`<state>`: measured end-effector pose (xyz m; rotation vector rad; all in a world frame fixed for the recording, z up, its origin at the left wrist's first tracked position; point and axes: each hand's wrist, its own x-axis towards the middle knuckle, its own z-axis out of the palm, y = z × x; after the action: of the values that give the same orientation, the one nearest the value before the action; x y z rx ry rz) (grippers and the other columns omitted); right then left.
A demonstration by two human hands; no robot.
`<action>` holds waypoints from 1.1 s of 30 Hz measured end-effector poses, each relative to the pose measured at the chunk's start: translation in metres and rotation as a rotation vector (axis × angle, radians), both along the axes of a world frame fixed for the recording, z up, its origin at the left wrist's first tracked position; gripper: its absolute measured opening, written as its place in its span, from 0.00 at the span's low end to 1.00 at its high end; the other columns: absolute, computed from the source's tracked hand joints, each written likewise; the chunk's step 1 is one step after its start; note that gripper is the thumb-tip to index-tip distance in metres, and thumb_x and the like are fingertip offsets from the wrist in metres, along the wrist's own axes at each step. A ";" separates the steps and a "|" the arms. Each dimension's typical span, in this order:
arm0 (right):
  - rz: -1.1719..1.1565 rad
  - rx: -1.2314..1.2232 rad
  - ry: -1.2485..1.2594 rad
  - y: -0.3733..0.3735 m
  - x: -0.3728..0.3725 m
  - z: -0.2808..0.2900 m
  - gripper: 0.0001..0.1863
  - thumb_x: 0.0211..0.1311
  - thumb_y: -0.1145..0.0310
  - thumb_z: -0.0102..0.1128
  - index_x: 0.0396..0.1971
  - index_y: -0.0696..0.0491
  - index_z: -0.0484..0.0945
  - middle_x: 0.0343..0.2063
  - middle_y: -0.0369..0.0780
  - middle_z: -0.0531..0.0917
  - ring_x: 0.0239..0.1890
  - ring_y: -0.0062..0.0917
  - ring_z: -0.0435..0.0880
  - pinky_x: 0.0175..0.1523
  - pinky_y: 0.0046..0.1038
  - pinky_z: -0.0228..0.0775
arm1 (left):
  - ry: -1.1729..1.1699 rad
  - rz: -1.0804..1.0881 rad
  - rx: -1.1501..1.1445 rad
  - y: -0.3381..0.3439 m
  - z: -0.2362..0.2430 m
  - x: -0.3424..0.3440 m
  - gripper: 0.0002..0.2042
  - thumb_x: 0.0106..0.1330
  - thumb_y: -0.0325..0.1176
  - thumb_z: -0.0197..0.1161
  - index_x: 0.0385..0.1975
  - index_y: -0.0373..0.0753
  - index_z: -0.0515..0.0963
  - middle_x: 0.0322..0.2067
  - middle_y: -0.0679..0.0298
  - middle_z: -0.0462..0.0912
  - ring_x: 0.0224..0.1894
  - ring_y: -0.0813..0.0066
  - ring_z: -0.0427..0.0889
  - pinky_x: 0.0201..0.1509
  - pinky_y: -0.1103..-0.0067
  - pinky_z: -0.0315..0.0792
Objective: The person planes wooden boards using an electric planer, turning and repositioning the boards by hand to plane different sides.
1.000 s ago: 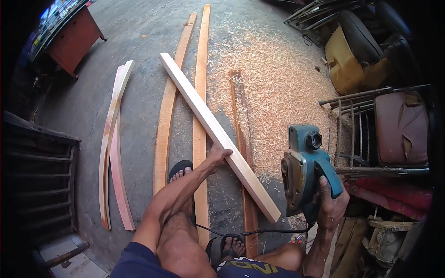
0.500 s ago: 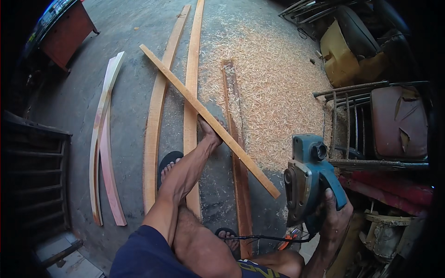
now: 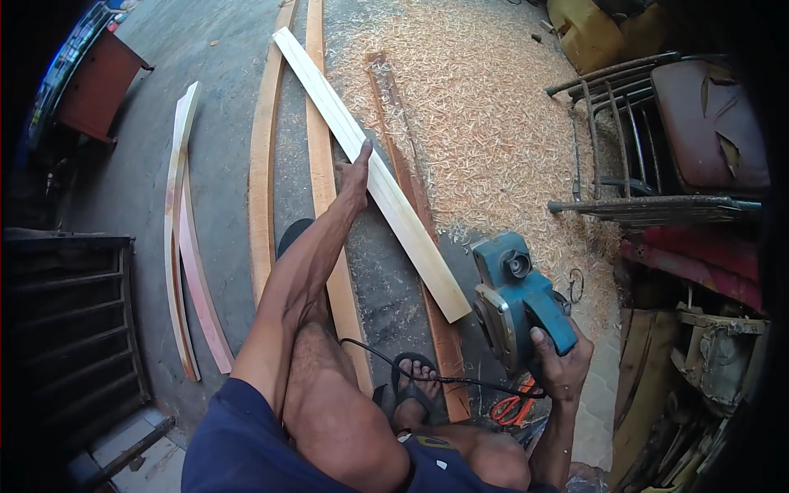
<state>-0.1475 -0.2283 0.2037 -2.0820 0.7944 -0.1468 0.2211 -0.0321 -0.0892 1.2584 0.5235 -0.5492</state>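
Board (image 3: 411, 238): in the left grip (image 3: 357, 177), long axis slanting. Far end points ahead and left of that grip, near end back and right of it, just beside the planer (image 3: 518, 304). Broad pale face up. Planer: in the right grip (image 3: 565, 361), tilted, knob end ahead and left of that grip.

Edges: board crosses above one long board (image 3: 320, 131) and the dark board (image 3: 448, 353), both on the floor. Second long board (image 3: 261, 181) lies left of the left grip; crossed strips (image 3: 175, 214) farther left, grey floor between. Shavings (image 3: 493, 148) spread right of the left grip. Chair (image 3: 699, 115) ahead and right of the right grip. Gap between board end and planer is narrow; cannot tell if they touch. Cord (image 3: 444, 380) runs left from near the right grip, past a sandalled foot (image 3: 415, 380). Orange-handled tool (image 3: 524, 401) sits just left of and below the right grip.

Grips: left closed around the board near mid-length, thumb on top face, fingers mostly hidden at the left edge and underside. Right wrapped on the planer's blue handle, thumb on the near side; fingers largely hidden.
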 end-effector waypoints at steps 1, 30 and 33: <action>-0.010 -0.003 0.005 -0.003 -0.009 -0.005 0.22 0.60 0.53 0.73 0.33 0.60 0.82 0.16 0.34 0.78 0.21 0.17 0.73 0.29 0.25 0.67 | 0.025 -0.114 0.266 -0.006 0.000 0.009 0.34 0.65 0.52 0.67 0.59 0.28 0.72 0.52 0.50 0.81 0.49 0.56 0.84 0.51 0.62 0.81; 0.300 -0.024 0.321 -0.010 -0.049 -0.059 0.21 0.56 0.53 0.76 0.32 0.58 0.83 0.18 0.45 0.83 0.22 0.31 0.85 0.31 0.33 0.76 | -0.192 -0.166 0.183 0.024 0.033 -0.006 0.16 0.73 0.41 0.56 0.48 0.33 0.72 0.37 0.56 0.81 0.39 0.57 0.82 0.47 0.60 0.76; 0.303 -0.012 0.303 -0.006 -0.047 -0.061 0.20 0.56 0.54 0.76 0.31 0.57 0.83 0.18 0.46 0.83 0.22 0.33 0.86 0.30 0.34 0.76 | -0.554 -0.343 0.869 0.064 0.033 -0.054 0.16 0.72 0.41 0.54 0.45 0.32 0.74 0.35 0.48 0.82 0.40 0.51 0.83 0.47 0.60 0.75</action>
<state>-0.1943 -0.2345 0.1424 -2.2379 0.6421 0.3371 0.1673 0.0316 -0.0567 2.2641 0.0471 -0.2143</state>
